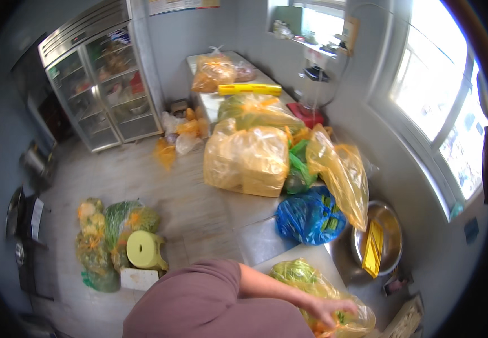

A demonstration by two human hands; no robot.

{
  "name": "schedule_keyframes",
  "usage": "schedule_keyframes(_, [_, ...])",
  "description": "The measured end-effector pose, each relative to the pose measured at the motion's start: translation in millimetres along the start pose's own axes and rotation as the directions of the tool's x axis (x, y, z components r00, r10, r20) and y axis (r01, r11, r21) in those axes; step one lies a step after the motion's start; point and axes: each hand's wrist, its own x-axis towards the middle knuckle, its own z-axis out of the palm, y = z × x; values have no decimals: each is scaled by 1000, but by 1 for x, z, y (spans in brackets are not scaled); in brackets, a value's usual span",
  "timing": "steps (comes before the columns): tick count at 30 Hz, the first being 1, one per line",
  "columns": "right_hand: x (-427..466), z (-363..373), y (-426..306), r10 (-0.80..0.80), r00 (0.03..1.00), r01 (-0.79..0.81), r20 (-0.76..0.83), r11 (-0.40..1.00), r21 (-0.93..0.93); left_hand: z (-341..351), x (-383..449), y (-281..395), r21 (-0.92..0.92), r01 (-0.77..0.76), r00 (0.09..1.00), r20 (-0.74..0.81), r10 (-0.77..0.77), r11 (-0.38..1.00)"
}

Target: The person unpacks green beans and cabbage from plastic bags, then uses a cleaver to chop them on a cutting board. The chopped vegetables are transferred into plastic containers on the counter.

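My left hand (330,310) reaches to the lower right, over a clear yellow plastic bag (360,319). Its fingers are bent and partly apart against the plastic; blur hides whether they grip it. Green leafy vegetables (294,271) show through the bag's far part. Beneath it lies a pale board or tabletop (322,264). Orange plastic (318,328) shows below the hand. My right hand is out of view. Just beyond the board sits a blue plastic bag (299,217) holding long green vegetables (329,213).
A steel basin (397,241) holding a yellow slicer-like tool (373,249) stands by the wall. Farther off, a bagged box (248,162) rests beside a green bag (301,169). Left are a yellow-green stool (145,249), bagged vegetables (96,245) and a glass-door refrigerator (100,84).
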Motion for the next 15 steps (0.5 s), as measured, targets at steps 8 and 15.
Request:
schedule_keyframes(8, [0, -43, -30, -78, 993, 52, -88, 964, -261, -15, -27, 15, 289, 20, 999, -38, -10, 957])
schedule_keyframes(15, [-18, -71, -45, -184, 917, 8, -355, 896, -444, -56, -49, 66, 495, 447, 888, -346, -303, 745])
